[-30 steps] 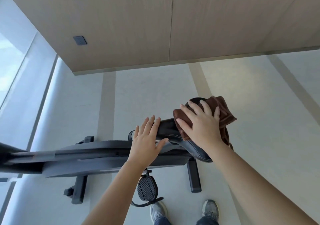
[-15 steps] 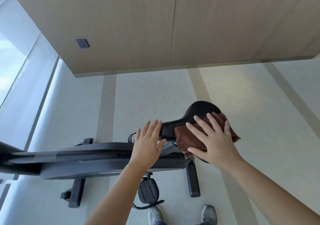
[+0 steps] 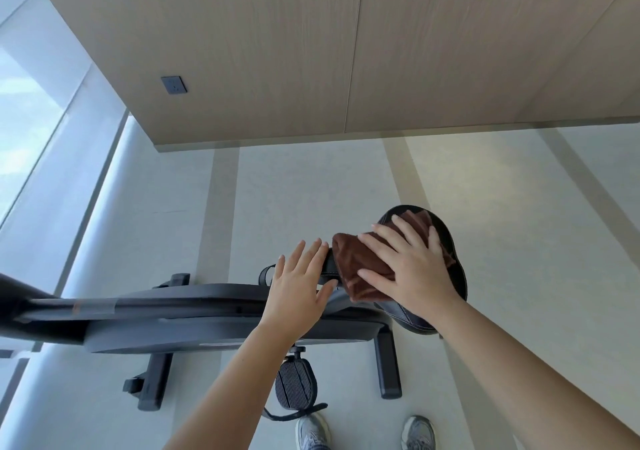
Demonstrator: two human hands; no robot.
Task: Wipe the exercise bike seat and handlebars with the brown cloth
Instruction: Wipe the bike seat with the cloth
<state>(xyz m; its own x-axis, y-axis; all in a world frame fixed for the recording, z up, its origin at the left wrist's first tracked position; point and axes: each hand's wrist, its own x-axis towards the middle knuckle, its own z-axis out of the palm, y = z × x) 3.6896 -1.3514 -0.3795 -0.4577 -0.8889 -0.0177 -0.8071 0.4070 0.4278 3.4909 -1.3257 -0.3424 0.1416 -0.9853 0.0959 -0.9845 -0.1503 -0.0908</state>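
If I lean hard, the exercise bike (image 3: 207, 311) could rock, since on the nose of the seat (image 3: 456, 273) my left hand (image 3: 298, 288) only rests flat and released. The brown cloth (image 3: 356, 266) lies on the seat under my right hand (image 3: 412, 269) (pressed flat, no clenched grip), so it may bunch or slip off.

left hand (image 3: 299, 287): flat, fingers straight and close together, tips touching seat (image 3: 456, 276) nose
right hand (image 3: 412, 269): palm down, fingers spread, pressing cloth (image 3: 349, 264)
arms: both bare, reaching from near edge toward far, right one from near right
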